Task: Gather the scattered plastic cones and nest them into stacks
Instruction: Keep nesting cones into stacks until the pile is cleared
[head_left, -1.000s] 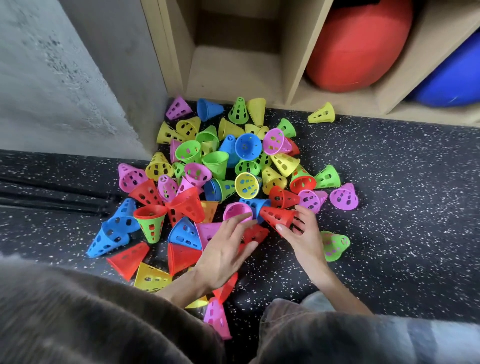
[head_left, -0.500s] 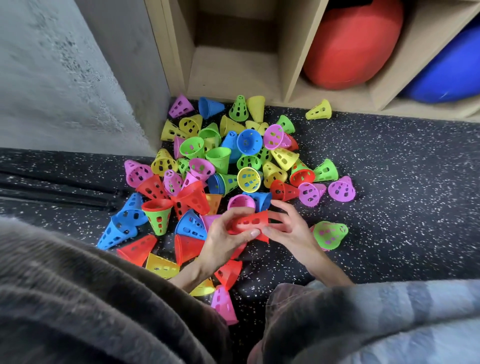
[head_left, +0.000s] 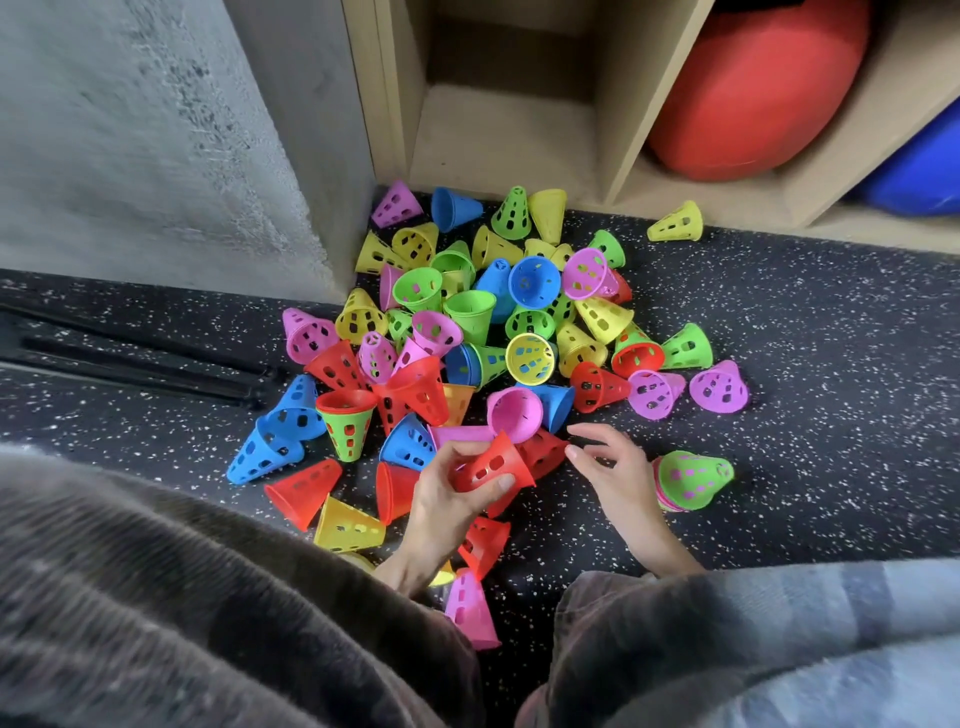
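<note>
Several perforated plastic cones in red, blue, green, yellow and pink lie scattered in a heap (head_left: 519, 322) on the speckled dark floor. My left hand (head_left: 447, 504) grips a red cone (head_left: 491, 465) lifted a little above the floor. A second red cone (head_left: 543, 451) lies just behind it, between my hands. My right hand (head_left: 610, 462) hovers to the right with relaxed, spread fingers and holds nothing. A green cone nested over a pink one (head_left: 693, 480) lies right of that hand.
A wooden shelf unit (head_left: 613, 176) stands behind the heap, with a red ball (head_left: 753, 88) and a blue ball (head_left: 919, 171) in its compartments. A grey concrete wall (head_left: 145, 135) rises at the left. Black rods (head_left: 130, 364) lie on the floor at left. Bare floor (head_left: 841, 405) extends right.
My right hand has let go of the red cone and drawn slightly right. My left hand keeps the cone and has tipped it upward.
</note>
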